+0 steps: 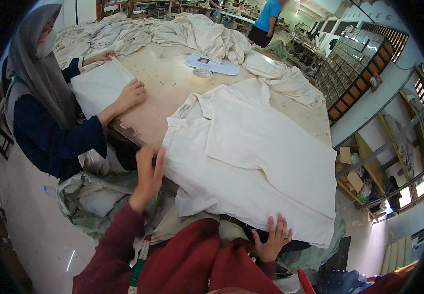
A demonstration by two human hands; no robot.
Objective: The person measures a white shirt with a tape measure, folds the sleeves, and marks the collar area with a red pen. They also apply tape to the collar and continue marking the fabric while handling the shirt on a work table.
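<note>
A white collared shirt lies spread on the worktable, its collar toward the left and its body running to the right. One front panel lies folded back across it. At the shirt's left edge, near the shoulder, is my left hand, slightly blurred, with fingers raised and apart. My right hand rests with spread fingers on the shirt's near edge at the lower right. A sleeve hangs over the table's near edge between my hands.
To the left, a co-worker handles white folded cloth. Heaped garments line the table's far side, near printed papers and a tape roll. A green sack holding cloth stands below left. A measuring tape hangs before me.
</note>
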